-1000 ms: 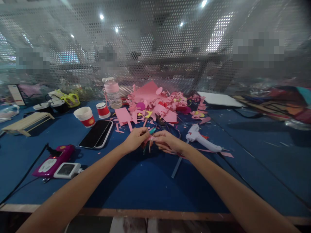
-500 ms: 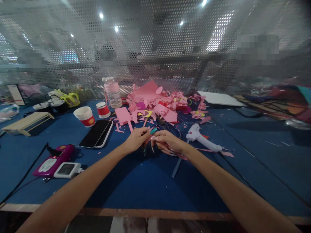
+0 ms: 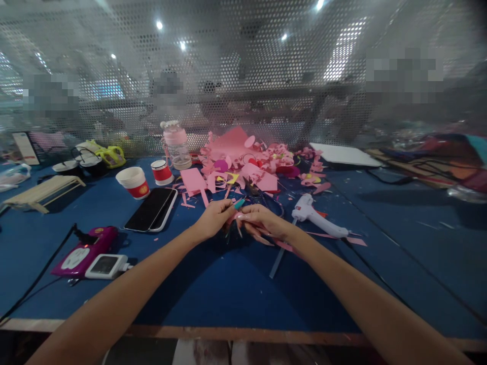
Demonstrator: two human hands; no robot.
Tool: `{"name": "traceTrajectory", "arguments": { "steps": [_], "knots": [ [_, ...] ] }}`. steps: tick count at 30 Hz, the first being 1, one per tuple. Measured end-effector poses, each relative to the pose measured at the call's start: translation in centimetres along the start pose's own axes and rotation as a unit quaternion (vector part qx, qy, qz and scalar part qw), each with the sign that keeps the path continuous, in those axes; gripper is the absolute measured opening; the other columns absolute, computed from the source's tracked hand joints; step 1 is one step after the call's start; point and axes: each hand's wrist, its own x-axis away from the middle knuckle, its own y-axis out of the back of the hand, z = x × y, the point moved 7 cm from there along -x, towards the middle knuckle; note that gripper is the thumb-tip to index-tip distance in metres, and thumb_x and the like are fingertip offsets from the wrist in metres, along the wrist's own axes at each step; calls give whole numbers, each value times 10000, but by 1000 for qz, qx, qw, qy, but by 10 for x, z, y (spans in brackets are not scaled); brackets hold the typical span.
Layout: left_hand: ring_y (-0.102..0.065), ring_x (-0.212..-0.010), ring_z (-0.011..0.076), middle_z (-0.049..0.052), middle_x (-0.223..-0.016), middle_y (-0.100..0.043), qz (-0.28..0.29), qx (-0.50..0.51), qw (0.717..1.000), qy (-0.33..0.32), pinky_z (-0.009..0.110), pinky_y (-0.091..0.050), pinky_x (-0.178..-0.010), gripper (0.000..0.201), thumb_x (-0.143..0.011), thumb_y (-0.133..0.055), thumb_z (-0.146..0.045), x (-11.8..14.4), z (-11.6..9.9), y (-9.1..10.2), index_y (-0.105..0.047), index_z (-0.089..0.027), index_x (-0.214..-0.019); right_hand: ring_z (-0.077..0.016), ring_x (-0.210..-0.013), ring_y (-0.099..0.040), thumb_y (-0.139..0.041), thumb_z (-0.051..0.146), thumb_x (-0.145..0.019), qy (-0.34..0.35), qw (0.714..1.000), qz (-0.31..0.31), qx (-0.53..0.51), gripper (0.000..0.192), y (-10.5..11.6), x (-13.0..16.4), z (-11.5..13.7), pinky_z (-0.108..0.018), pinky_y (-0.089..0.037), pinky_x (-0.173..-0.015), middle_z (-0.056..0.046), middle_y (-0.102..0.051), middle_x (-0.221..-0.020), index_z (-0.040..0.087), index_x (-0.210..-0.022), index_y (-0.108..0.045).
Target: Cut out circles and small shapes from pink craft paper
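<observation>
Above the blue table my left hand (image 3: pixel 216 218) and my right hand (image 3: pixel 265 221) meet, fingertips nearly touching. Both pinch a small piece of pink paper (image 3: pixel 233 217), largely covered by the fingers. A teal tip (image 3: pixel 239 204), apparently a long thumbnail, stands out from my left hand. Beneath my right wrist a pink paper strip (image 3: pixel 283 245) shows; whether it joins the pinched piece I cannot tell. A white glue gun (image 3: pixel 319 218) with a clear glue stick (image 3: pixel 279 258) in its back lies right of my right hand. Behind both hands are dark-handled scissors (image 3: pixel 253 188), partly buried in scraps.
Pink paper scraps (image 3: pixel 262 177) are heaped at the back middle. To the left are a phone (image 3: pixel 148 210), paper cups (image 3: pixel 132 182), a clear bottle (image 3: pixel 177 147) and a purple power socket (image 3: pixel 85 253). A white board (image 3: pixel 344 155) lies back right. A perforated screen (image 3: pixel 243 66) stands behind.
My right-hand fingers have shifted slightly around the pink paper, with the lower ones stretching out a little more. Both arms stay almost in place.
</observation>
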Motion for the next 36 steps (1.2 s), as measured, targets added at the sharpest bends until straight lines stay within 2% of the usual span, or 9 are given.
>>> {"name": "traceTrajectory", "arguments": {
  "steps": [6,11,19,25,36],
  "knots": [
    [-427,-373,57,-69,-468,-427,-2,-17,1000,-6,177,-358,-377,374,-787,-425,-503,1,-4,1,-406,-166,-625,-28,-187,-309,-528,302,-764,20,1000,-22,8,183,-1,5,2,-128,-239,-235,116,-394,-297,127,-713,-521],
    [-421,-385,58,-59,-466,-423,8,-37,999,-6,179,-336,-390,401,-806,-388,-501,2,-7,-1,-407,-164,-591,-25,-195,-290,-531,289,-759,27,1000,-11,-4,161,-1,5,1,-128,-224,-237,114,-402,-305,139,-707,-501],
    [-381,-426,53,-61,-484,-398,-10,-63,997,-41,179,-303,-431,352,-817,-409,-435,2,-10,2,-403,-162,-595,-25,-186,-253,-517,248,-733,24,999,9,-32,125,-4,5,1,-128,-228,-234,111,-394,-284,123,-731,-526],
    [-445,-432,63,-40,-516,-499,12,-32,999,-38,181,-324,-428,349,-825,-395,-439,2,-9,-1,-413,-163,-613,-25,-202,-226,-524,274,-763,25,998,20,-47,152,-7,6,3,-131,-259,-238,124,-376,-309,128,-805,-530],
    [-421,-431,60,-42,-513,-495,-4,-71,997,-38,184,-317,-442,370,-846,-341,-450,3,-10,3,-453,-152,-658,-20,-213,-233,-520,255,-777,33,998,16,-53,167,-4,6,0,-136,-238,-246,116,-359,-312,96,-783,-571]
  ]
}}
